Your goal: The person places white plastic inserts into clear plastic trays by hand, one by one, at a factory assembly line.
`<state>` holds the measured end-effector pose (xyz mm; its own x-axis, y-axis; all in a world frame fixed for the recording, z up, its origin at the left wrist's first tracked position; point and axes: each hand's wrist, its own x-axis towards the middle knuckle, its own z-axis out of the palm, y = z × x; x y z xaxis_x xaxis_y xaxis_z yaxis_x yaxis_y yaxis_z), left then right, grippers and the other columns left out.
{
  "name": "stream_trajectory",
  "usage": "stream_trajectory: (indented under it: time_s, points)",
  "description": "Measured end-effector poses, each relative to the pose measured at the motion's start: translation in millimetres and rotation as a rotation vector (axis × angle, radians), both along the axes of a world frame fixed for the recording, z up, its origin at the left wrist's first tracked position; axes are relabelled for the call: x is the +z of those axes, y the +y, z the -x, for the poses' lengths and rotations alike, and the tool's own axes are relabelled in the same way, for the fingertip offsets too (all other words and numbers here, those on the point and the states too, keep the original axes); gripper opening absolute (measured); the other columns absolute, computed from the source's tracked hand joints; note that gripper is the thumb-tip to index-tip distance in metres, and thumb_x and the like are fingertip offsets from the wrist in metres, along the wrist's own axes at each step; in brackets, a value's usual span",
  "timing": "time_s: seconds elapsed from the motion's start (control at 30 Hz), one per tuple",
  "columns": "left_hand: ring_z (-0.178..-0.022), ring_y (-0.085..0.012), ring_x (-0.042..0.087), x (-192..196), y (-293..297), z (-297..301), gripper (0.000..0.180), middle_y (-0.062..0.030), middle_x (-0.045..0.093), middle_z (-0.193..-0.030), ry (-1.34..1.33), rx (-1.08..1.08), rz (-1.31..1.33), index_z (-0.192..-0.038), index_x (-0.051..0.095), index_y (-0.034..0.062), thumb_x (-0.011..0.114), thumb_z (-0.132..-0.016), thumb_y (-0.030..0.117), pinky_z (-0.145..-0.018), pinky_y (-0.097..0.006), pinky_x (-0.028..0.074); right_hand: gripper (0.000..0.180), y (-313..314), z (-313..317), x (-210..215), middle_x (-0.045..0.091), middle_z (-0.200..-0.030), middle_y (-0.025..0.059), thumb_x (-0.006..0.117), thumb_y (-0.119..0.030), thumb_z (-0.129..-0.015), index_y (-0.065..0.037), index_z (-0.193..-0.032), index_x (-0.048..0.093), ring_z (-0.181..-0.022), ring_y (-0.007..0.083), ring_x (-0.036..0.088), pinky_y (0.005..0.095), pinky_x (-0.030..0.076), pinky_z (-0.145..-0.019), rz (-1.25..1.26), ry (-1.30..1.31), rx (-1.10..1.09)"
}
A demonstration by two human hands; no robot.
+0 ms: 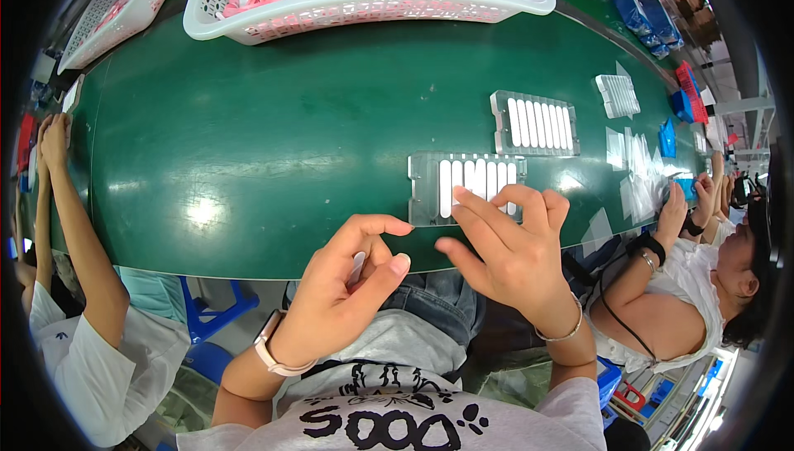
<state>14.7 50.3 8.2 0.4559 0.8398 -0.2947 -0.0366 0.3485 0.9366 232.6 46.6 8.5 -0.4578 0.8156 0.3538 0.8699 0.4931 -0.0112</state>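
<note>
Head view: left hand [343, 281] at the near edge of the green surface [248, 145], fingers pinched around a small pale strip [356, 267]. Right hand [513, 256] just beside it, fingers spread loose, tips touching the clear slotted tray [426, 190] with its row of white strips. Second clear tray [534, 124] farther back, apart. White basket [372, 8] of pink and white pieces at the far edge. Co-workers' arms at both sides.
</note>
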Motion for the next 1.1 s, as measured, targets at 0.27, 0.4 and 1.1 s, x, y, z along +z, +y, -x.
stream_trajectory:
  time_s: [0.27, 0.4, 1.1]
  points:
    - [-0.066, -0.0018, 0.036, -2, -2, -1, 0.026, 0.0058, 0.045, -0.074, -0.008, 0.012, 0.000, -0.118, 0.053, 0.0014, 0.055, -0.093, 0.005, -0.061, -0.019, 0.029, 0.044, -4, -10, -12, 0.058, -0.116, 0.0016, 0.076, -0.034, -0.069, -0.009, -0.104, 0.067, -0.099, 0.0198, 0.050, 0.0400, 0.025, -0.080, 0.046, 0.041, -0.087]
    - [-0.066, -0.0019, 0.036, -7, -3, 0, 0.025, 0.0060, 0.044, -0.074, -0.021, 0.027, 0.007, -0.118, 0.053, 0.0016, 0.055, -0.093, 0.006, -0.060, -0.019, 0.029, 0.037, -13, -15, -18, 0.060, -0.112, 0.0020, 0.077, -0.021, -0.069, -0.006, -0.103, 0.068, -0.097, 0.0197, 0.051, 0.0389, 0.025, -0.080, 0.044, 0.079, -0.102]
    - [-0.057, -0.0003, 0.032, -16, 1, -2, 0.023, 0.0066, 0.042, -0.066, -0.088, 0.090, -0.064, -0.117, 0.054, 0.0019, 0.056, -0.095, 0.007, -0.051, -0.020, 0.027, 0.017, -17, 27, -4, 0.069, -0.079, 0.0070, 0.061, -0.010, -0.093, 0.003, -0.102, 0.068, -0.064, 0.0062, 0.057, 0.0181, 0.044, -0.054, 0.550, 1.416, -0.489]
